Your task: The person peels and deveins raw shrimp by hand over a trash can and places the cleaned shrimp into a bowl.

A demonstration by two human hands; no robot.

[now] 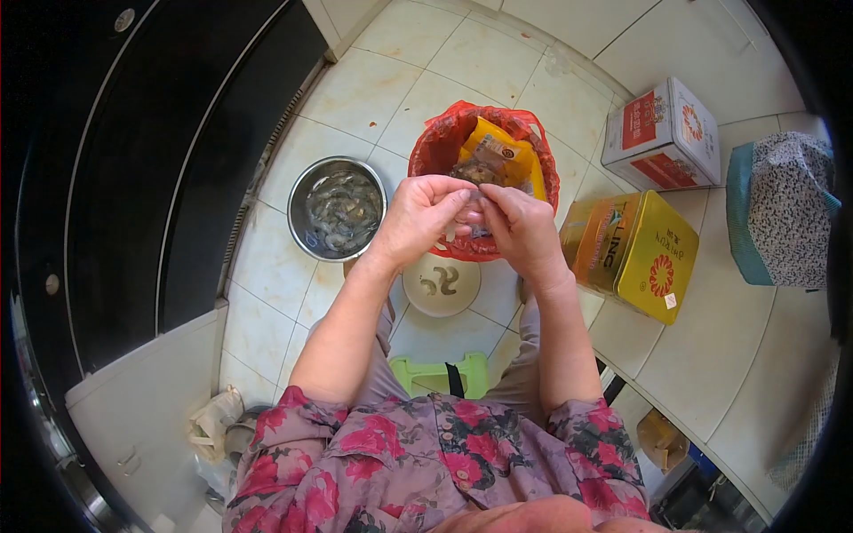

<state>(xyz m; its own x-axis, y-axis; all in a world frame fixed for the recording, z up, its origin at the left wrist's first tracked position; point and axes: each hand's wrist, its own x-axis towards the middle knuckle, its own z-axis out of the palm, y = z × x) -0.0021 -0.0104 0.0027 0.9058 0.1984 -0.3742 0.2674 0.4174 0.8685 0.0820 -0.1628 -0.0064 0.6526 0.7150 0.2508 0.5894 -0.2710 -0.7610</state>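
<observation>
My left hand (426, 216) and my right hand (522, 224) meet over a bin lined with a red plastic bag (424, 160). Both are closed, fingertips pinched together on a small shrimp (466, 218), mostly hidden by the fingers. To the left, a steel bowl (295, 222) on the floor holds many grey unpeeled shrimp (342, 211). Below my hands stands a white bowl (442, 307) with several pale peeled shrimp (450, 281) in it. Inside the bin lie a yellow packet (508, 147) and dark scraps.
A green stool (480, 373) is beneath me, between my legs. On the right stand a yellow tin (659, 258), a white and red carton (666, 133) and a speckled cloth-covered thing (782, 209). A black cabinet front (240, 115) runs along the left over the tiled floor (373, 80).
</observation>
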